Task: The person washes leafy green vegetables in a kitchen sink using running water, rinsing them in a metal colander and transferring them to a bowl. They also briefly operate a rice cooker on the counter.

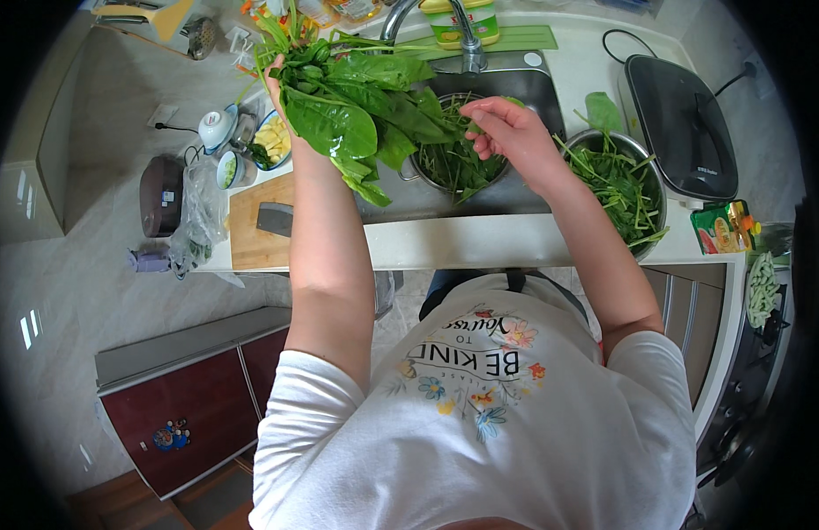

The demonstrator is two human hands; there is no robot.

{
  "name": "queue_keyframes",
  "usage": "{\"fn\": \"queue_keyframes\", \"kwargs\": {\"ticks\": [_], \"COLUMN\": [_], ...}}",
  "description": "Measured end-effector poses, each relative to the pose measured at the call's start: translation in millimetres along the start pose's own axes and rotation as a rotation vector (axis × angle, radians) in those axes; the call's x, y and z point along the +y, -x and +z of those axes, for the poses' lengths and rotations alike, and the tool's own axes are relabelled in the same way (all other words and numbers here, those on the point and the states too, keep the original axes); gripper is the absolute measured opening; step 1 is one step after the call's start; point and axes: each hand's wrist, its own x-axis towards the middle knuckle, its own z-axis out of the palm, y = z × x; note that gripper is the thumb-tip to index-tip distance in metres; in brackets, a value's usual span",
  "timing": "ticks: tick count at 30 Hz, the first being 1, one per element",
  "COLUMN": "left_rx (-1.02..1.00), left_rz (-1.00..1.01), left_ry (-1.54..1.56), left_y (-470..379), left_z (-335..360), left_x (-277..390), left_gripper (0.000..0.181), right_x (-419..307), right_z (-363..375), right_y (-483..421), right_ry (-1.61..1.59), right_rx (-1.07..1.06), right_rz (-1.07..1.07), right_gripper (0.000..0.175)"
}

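Observation:
A large bunch of wet leafy greens, apparently spinach [336,126], rests in my left hand [275,83], which is mostly hidden behind the leaves. The bunch is raised over the left side of the stainless steel sink [409,195]. My right hand [505,132] is above the sink with its fingers curled. Green shows between those fingers, and a leaf tip sticks out behind the knuckles. Below, a metal strainer or pot [419,173] stands in the sink with greens [459,165] inside. To the right, a steel bowl [659,192] is heaped with more greens [611,182].
A faucet [473,56] arches over the sink's back. On the left are a cutting board [253,232], a cleaver [275,218], a plate of yellow chunks [271,140] and small bowls [230,170]. A dark-lidded appliance [681,126] and a spouted pouch [722,228] stand right.

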Motion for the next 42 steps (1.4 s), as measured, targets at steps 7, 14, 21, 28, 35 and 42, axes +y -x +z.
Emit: {"fn": "queue_keyframes", "kwargs": {"ticks": [7,14,21,28,35,42], "left_rx": [-0.106,-0.193,-0.278,-0.440,-0.462,-0.552], "left_rz": [-0.005,0.003,-0.076,-0.094,-0.129,-0.219], "left_ry": [0.021,-0.034,0.143,0.223,0.250,0.340], "left_y": [0,5,-13,-17,-28,-31], "left_z": [-9,5,-13,7,6,9], "left_x": [-4,-14,-16,-34,-57,-65], "left_gripper": [0.038,0.039,0.037,0.039,0.039,0.037], "right_x": [-4,-24,-19,2,33,15], "right_z": [0,0,-40,-57,-65,-96], "right_y": [1,-4,-4,9,1,25], "right_ry": [0.047,-0.085,0.002,0.257,0.574,0.629], "right_rx": [-0.003,0.095,0.289,0.136,0.164,0.157], "right_rz": [-0.128,-0.105,-0.090,-0.124,-0.232,-0.173], "right_gripper": [0.020,0.041,0.046,0.034,0.029,0.021]}}
